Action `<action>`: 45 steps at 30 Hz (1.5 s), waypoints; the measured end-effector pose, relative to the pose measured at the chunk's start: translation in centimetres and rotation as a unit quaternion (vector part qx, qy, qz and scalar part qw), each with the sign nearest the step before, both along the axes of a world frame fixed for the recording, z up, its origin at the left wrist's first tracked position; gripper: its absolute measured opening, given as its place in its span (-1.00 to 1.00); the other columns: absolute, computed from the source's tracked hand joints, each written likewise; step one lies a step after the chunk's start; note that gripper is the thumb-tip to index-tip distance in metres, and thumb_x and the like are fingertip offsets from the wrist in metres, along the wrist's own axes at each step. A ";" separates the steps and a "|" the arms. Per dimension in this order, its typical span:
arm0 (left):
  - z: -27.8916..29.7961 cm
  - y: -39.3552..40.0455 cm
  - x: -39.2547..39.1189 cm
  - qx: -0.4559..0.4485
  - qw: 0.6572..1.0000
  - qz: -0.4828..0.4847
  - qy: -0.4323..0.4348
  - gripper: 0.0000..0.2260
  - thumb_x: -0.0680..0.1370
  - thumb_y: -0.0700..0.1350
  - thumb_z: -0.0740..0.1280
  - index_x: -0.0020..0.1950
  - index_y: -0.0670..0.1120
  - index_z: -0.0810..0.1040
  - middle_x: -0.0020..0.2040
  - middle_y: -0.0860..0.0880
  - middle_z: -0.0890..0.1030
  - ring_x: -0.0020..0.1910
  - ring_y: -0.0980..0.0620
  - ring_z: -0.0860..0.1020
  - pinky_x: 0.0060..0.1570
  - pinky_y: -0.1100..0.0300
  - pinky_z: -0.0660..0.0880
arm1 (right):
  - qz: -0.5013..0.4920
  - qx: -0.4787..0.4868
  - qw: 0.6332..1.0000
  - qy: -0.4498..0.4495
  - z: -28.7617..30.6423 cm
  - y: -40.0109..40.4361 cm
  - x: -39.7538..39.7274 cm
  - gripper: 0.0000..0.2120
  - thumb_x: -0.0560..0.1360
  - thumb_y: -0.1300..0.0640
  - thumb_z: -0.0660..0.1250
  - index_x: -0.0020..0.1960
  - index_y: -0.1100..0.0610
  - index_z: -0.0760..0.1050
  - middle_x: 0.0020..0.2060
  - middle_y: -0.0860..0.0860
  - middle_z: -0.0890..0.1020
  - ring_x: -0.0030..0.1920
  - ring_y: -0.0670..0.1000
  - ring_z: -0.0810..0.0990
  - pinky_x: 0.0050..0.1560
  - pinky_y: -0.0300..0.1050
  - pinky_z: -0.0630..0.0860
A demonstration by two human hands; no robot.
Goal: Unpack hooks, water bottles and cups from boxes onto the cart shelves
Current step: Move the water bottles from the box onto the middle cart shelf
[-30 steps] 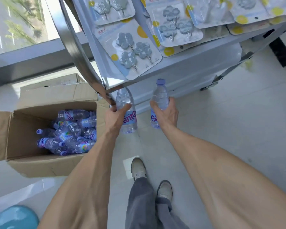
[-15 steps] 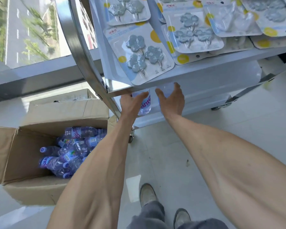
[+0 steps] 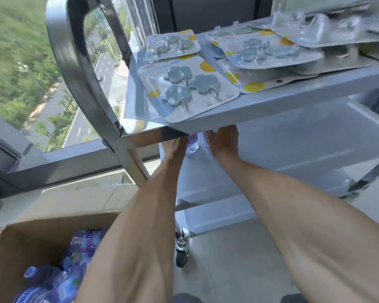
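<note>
Head-camera view, looking down both forearms: the left hand and the right hand are pushed in under the lip of the cart's top shelf, over the middle shelf. Between them a water bottle shows, only its lower body and a scrap of label; the rest is hidden behind the shelf edge. A sliver of clear plastic just inside the right palm may be a second bottle, but I cannot be sure. The left hand's fingers vanish behind the shelf lip beside the bottle, so I cannot tell whether they wrap it. The right hand's fingers look fairly straight, reaching forward, yet their tips are hidden too, so its hold is also unclear.

Outward from there, the top shelf is covered with hook packs, blue flower-shaped hooks on blister cards, some overlapping. Down at the left, the cardboard box stands open with more bottles heaped inside.

My reading: the hooks are done, and this is the bottle stage, at the point of setting bottles down on the middle shelf. Next, I would judge, each bottle must stand upright and steady before the fingers let go, then the hands go back to the box for another pair.
</note>
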State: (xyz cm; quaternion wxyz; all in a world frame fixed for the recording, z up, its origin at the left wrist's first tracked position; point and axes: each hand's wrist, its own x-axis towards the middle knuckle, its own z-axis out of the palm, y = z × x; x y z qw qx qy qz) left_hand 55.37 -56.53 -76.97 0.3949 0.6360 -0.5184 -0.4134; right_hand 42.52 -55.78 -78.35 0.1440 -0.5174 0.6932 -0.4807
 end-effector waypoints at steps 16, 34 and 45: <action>-6.0 -1.5 -2.4 -0.217 0.966 0.135 -0.048 -0.65 0.46 0.00 0.46 0.22 0.01 0.52 -0.01 0.06 0.66 -0.03 0.03 0.61 0.04 0.13 0.50 | 0.012 -0.045 0.997 -0.065 -5.6 -1.7 -0.7 -0.29 0.41 0.07 0.46 0.46 0.21 0.25 0.30 0.17 0.47 0.30 0.18 0.45 0.25 0.00 0.39; -7.4 -6.8 -1.7 -0.229 0.964 0.131 0.006 -0.69 0.49 -0.05 0.42 0.23 0.02 0.53 -0.11 0.12 0.60 -0.11 0.05 0.55 -0.11 0.27 0.35 | 0.000 0.030 0.998 -0.054 -3.4 -8.1 0.2 -0.46 0.43 0.12 0.49 0.31 0.21 0.37 0.24 0.15 0.54 0.26 0.16 0.52 0.20 -0.06 0.41; -6.0 -10.5 -1.4 -0.201 0.973 0.112 -0.034 -0.76 0.49 -0.15 0.39 0.14 -0.01 0.49 -0.01 0.00 0.62 0.00 -0.09 0.59 -0.04 0.20 0.42 | -0.030 -0.039 0.998 -0.048 -5.9 -8.7 1.3 -0.45 0.46 0.13 0.44 0.37 0.20 0.31 0.23 0.17 0.52 0.24 0.18 0.50 0.17 -0.04 0.40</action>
